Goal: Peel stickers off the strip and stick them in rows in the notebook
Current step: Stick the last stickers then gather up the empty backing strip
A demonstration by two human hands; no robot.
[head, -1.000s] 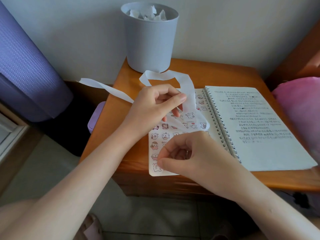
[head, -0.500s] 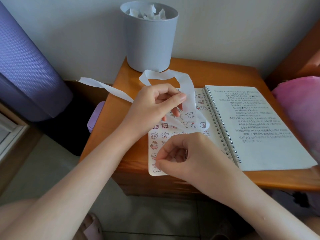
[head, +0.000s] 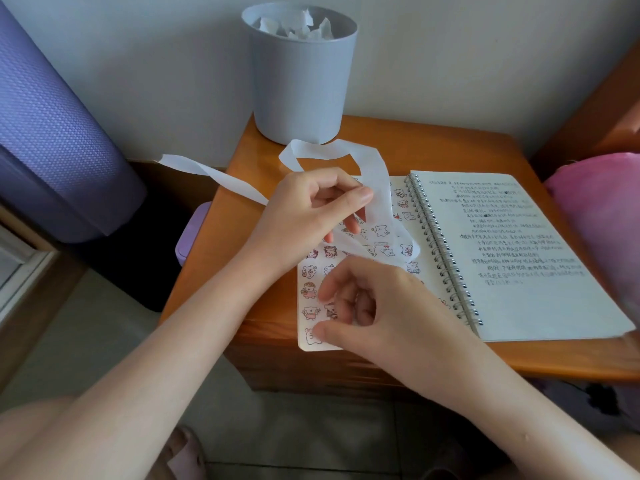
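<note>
Looming well to the left of the notebook (head: 519,289), a purple textured roll (head: 52,133) is the biggest thing in view. The wooden table (head: 433,147) lies under the notebook, whose near left corner juts past the table's front edge. A pink cloth (head: 595,209) sits just right of the notebook. A grey bin (head: 301,88) with crumpled paper in it stands behind the notebook's left page. The notebook lies open, its right page handwritten. The white strip (head: 214,174) loops above the left page and trails off beyond the notebook's left edge. The left hand (head: 304,220) hovers over the upper left page, thumb and curled fingers pinching the strip. The right hand (head: 388,306) rests at the left page's near corner, thumb and forefinger apart, the other fingers loosely curled; blur hides whether it holds anything. Small cartoon stickers (head: 309,291) sit in rows on the left page.
</note>
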